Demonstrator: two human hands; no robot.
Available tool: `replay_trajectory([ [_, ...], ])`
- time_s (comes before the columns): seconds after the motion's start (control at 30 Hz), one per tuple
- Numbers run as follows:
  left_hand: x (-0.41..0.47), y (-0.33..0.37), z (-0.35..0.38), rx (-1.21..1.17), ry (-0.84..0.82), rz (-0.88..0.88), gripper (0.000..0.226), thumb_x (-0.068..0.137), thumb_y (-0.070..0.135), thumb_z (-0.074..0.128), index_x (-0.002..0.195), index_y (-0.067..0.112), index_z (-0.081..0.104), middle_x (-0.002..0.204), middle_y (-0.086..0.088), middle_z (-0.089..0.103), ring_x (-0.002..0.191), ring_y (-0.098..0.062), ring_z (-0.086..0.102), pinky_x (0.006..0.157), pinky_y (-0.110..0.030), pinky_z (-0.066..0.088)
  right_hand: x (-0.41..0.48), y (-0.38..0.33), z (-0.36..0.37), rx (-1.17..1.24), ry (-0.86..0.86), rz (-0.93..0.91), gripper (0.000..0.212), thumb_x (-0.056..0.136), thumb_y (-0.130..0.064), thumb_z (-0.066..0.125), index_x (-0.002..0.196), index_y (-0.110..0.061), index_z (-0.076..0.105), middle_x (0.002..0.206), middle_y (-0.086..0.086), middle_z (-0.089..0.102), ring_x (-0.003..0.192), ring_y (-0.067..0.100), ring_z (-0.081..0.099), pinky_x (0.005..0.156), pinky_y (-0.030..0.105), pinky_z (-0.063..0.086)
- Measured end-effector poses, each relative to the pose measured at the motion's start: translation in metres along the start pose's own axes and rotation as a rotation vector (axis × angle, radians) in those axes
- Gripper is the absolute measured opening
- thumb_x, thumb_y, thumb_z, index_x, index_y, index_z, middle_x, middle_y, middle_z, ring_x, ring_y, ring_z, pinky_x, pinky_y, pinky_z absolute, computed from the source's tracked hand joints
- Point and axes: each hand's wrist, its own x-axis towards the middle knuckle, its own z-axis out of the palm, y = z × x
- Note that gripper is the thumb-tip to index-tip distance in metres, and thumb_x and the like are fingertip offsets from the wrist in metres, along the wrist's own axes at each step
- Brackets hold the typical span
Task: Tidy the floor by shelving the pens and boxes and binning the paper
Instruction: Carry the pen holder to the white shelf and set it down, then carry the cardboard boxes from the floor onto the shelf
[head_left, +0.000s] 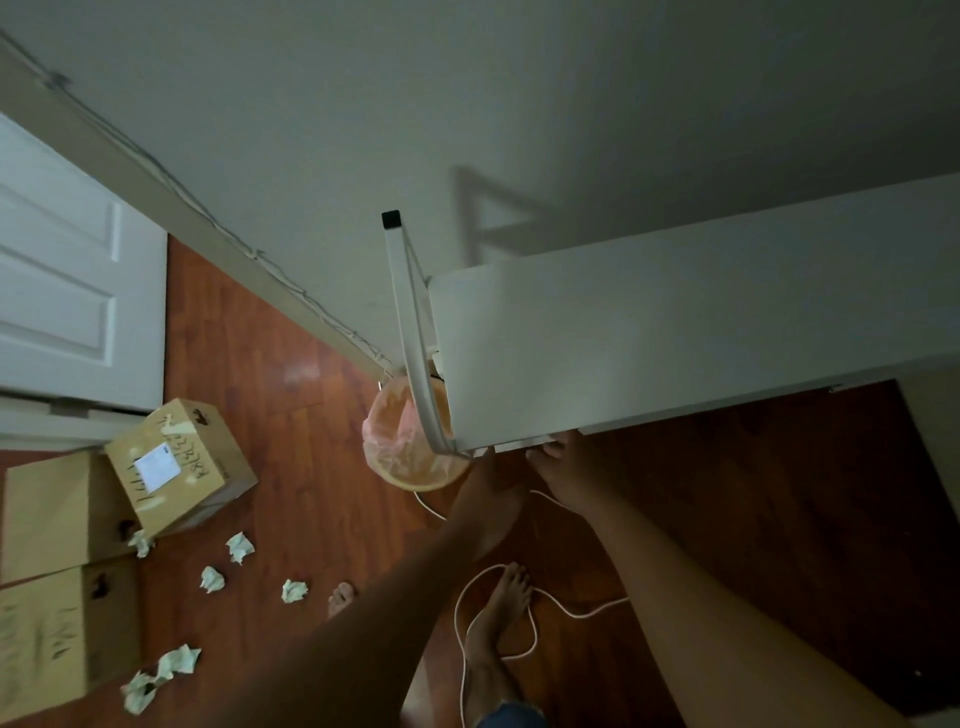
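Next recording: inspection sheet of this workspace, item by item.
Surface: wooden floor, reddish, glossy.
Job's things: three cardboard boxes at left; crumpled papers scattered beside them; bin with pink liner beside the white unit; pens not seen.
Clutter: nothing seen.
Hands: left hand and right hand reach the unit's lower front edge; fingers partly hidden, grip unclear.
Cables: white cable looped around a bare foot.
Surroundings: white door, wall.

Reaching forward and down with both bare arms, stretched nearly straight, side by side. Got the left hand just beside the right hand, backs facing up, fingertips mostly out of sight. Can't really make out either grip, way too dark.
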Motion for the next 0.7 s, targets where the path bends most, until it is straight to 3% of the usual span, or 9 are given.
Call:
replay_trajectory([
  [0.07,-0.011,-0.016,-0.009,0.070,-0.067,0.024,0.051,0.082,0.024,0.065,0.130,0.040,0.064,0.129,0.007,0.072,0.120,-0.021,0.071,0.104,-0.046,0.059,-0.018,0.001,-0.002,0.010,0.004,-0.033,0.069,0.100,-0.026,0.070,0.161,-0.020,0.037,0.162,0.002,0.047,0.144,0.020,0.052,0.109,0.039,0.048],
  [0.17,-0.019,-0.051,-0.032,0.164,-0.053,-0.043,0.079,0.079,0.031,0.069,0.156,0.020,0.051,0.147,0.002,0.061,0.135,-0.024,0.062,0.114,-0.051,0.052,-0.041,0.011,-0.001,0.001,-0.001,-0.044,0.069,0.102,-0.019,0.067,0.163,-0.027,0.035,0.163,0.001,0.045,0.142,0.020,0.052,0.103,0.037,0.052],
  [0.27,-0.038,-0.081,-0.059,0.095,-0.038,-0.108,0.088,0.069,0.040,0.077,0.150,0.012,0.058,0.139,-0.008,0.068,0.127,-0.032,0.068,0.110,-0.058,0.054,-0.069,0.012,0.007,-0.026,-0.009,-0.038,0.065,0.103,-0.019,0.067,0.161,-0.027,0.038,0.159,0.002,0.050,0.135,0.018,0.057,0.087,0.026,0.051],
  [0.37,-0.064,-0.094,-0.087,0.066,0.016,-0.140,0.054,0.095,0.017,0.073,0.145,0.001,0.059,0.130,-0.016,0.070,0.103,-0.030,0.072,0.096,-0.051,0.061,-0.100,0.009,0.023,-0.067,-0.016,-0.038,0.060,0.104,-0.017,0.065,0.159,-0.024,0.042,0.155,0.003,0.054,0.125,0.016,0.061,0.075,0.018,0.049],
  [0.43,-0.096,-0.089,-0.112,0.055,0.047,-0.128,0.040,0.106,0.000,0.058,0.146,-0.005,0.055,0.130,-0.019,0.067,0.090,-0.021,0.068,0.076,-0.032,0.059,-0.126,0.000,0.040,-0.102,-0.040,-0.042,0.057,0.104,-0.015,0.065,0.157,-0.023,0.045,0.152,0.004,0.056,0.116,0.013,0.062,0.074,0.018,0.050],
  [0.5,-0.123,-0.079,-0.133,0.100,0.040,-0.111,0.034,0.109,0.007,0.055,0.143,0.005,0.059,0.132,-0.014,0.069,0.090,-0.015,0.070,0.066,-0.019,0.055,-0.143,-0.007,0.054,-0.121,-0.066,-0.042,0.055,0.103,-0.015,0.065,0.155,-0.023,0.047,0.150,0.003,0.058,0.113,0.012,0.062,0.075,0.020,0.051],
  [0.6,-0.174,-0.079,-0.177,0.074,0.099,-0.091,0.034,0.107,0.021,0.059,0.140,0.019,0.064,0.132,-0.001,0.071,0.111,-0.012,0.071,0.077,-0.022,0.056,-0.174,-0.028,0.089,-0.155,-0.088,-0.088,0.052,0.103,-0.017,0.065,0.152,-0.022,0.050,0.146,0.001,0.061,0.111,0.012,0.062,0.073,0.019,0.048],
  [0.7,-0.213,-0.092,-0.215,0.027,0.166,-0.082,0.031,0.106,0.022,0.060,0.137,0.022,0.067,0.129,0.002,0.072,0.111,-0.007,0.069,0.078,-0.023,0.055,-0.194,-0.045,0.125,-0.166,-0.099,-0.115,0.047,0.102,-0.017,0.067,0.147,-0.025,0.054,0.142,-0.001,0.064,0.114,0.011,0.063,0.072,0.021,0.048],
])
